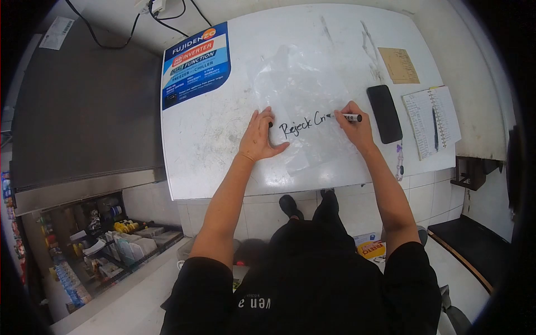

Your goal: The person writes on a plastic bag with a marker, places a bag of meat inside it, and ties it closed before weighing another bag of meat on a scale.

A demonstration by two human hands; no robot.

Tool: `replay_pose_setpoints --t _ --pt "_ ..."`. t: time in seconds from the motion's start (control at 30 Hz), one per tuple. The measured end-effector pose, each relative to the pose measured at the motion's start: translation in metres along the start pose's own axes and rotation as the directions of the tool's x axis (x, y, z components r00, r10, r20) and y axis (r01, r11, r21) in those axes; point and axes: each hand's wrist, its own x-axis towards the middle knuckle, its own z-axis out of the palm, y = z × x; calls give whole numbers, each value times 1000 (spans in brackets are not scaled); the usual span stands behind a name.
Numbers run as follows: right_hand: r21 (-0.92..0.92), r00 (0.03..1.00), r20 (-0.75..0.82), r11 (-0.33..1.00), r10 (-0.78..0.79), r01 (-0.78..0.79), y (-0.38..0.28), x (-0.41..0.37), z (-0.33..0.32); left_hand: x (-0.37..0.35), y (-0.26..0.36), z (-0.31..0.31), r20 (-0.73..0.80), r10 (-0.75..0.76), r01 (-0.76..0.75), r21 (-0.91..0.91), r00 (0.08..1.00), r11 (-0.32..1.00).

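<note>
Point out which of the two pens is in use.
The white marker with the black end, held in the right hand at the lettering; the other, a dark pen, lies on the open notebook.

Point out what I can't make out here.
All in the head view:
- Black piece at the left hand: mostly covered by fingers.
- Print on the marker: partly covered by the right hand.
- Notebook writing: too small to read.
- Brown paper markings: too small and faint.
- Yellow pack: partly hidden behind the person's body and arm.
- Goods at the left edge: blurred, cut off.
</note>
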Motion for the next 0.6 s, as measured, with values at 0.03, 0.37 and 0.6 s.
replay_pose_setpoints --t 0.03,0.37,0.6 --pt "34 1000 14 999 -17 17 0 -1 1 0 0 -1 1 -4 4 -1 1000 1000" --pt "33 1000 -24 999 15 -14 -3 -1 -4 -1 -2 1 3 -5 5 -2 1000 1000" --pt "-2 1000 16 1000 -10 10 9 -6 -12 -1 -3 2 -2 -3 3 -2 1000 1000"
